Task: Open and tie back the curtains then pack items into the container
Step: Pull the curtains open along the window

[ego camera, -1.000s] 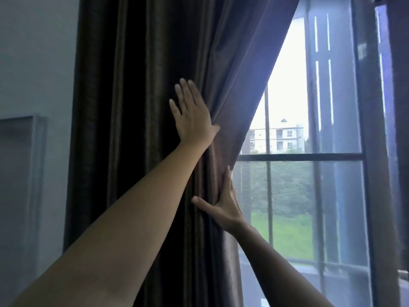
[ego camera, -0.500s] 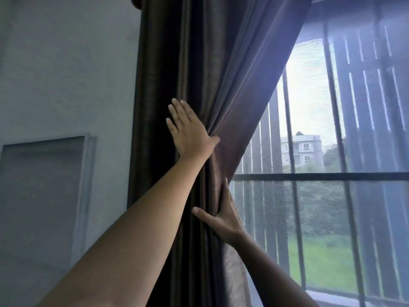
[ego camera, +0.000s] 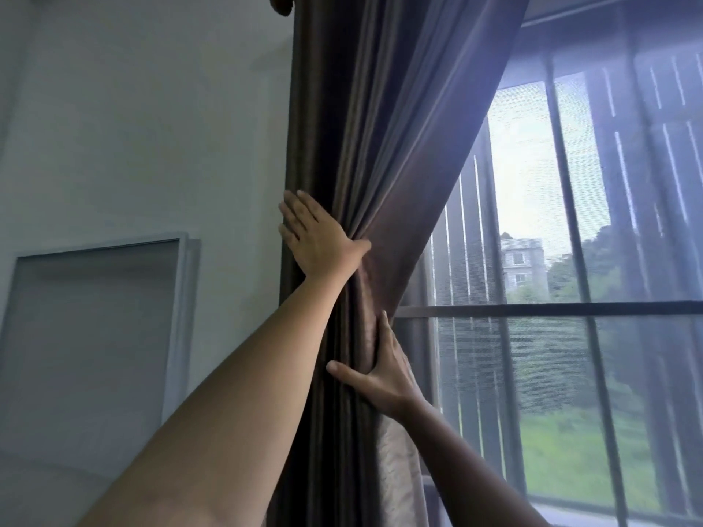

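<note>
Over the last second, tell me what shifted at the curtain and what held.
The curtain has been bunched tighter toward the wall, baring more window. The left hand slid to the bundle's wall-side edge. The view swung left. Unchanged: the right hand presses the folds lower down, and both hands stay flat on the fabric, no tie-back visible.

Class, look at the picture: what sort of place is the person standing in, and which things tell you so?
Probably a room in a home, upstairs perhaps. A long dark curtain hangs beside a tall barred window, and outside there are a lawn and a building.
</note>
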A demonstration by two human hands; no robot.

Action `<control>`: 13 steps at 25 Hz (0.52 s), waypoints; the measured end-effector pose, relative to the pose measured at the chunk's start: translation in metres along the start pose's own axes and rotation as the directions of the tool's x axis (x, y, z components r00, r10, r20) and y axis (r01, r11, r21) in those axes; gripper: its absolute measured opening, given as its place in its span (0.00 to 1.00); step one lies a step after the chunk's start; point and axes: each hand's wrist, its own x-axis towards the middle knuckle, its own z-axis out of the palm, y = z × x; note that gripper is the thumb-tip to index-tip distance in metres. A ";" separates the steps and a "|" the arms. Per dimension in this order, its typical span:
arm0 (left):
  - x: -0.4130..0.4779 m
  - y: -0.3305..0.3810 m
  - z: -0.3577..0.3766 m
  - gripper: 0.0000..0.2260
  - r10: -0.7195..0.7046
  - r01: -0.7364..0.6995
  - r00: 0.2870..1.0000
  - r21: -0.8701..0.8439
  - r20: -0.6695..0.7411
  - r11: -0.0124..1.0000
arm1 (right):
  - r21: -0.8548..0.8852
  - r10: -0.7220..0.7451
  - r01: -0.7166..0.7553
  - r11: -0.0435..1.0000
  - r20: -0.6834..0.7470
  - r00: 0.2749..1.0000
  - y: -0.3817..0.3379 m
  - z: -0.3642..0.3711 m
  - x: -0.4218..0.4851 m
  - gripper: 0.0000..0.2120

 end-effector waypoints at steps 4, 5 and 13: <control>0.015 -0.028 0.003 0.56 -0.097 0.101 0.993 -0.070 0.061 0.992 | -0.038 -0.027 0.027 0.999 -0.009 1.000 -0.006 0.023 0.007 0.62; 0.018 -0.034 0.004 0.57 -0.112 0.118 0.991 -0.082 0.075 0.990 | -0.041 -0.031 0.031 0.999 -0.013 0.999 -0.007 0.028 0.009 0.62; 0.028 -0.057 0.014 0.49 -0.149 0.231 0.955 -0.323 0.258 0.918 | -0.031 -0.045 0.044 0.999 -0.041 0.998 -0.005 0.046 0.016 0.62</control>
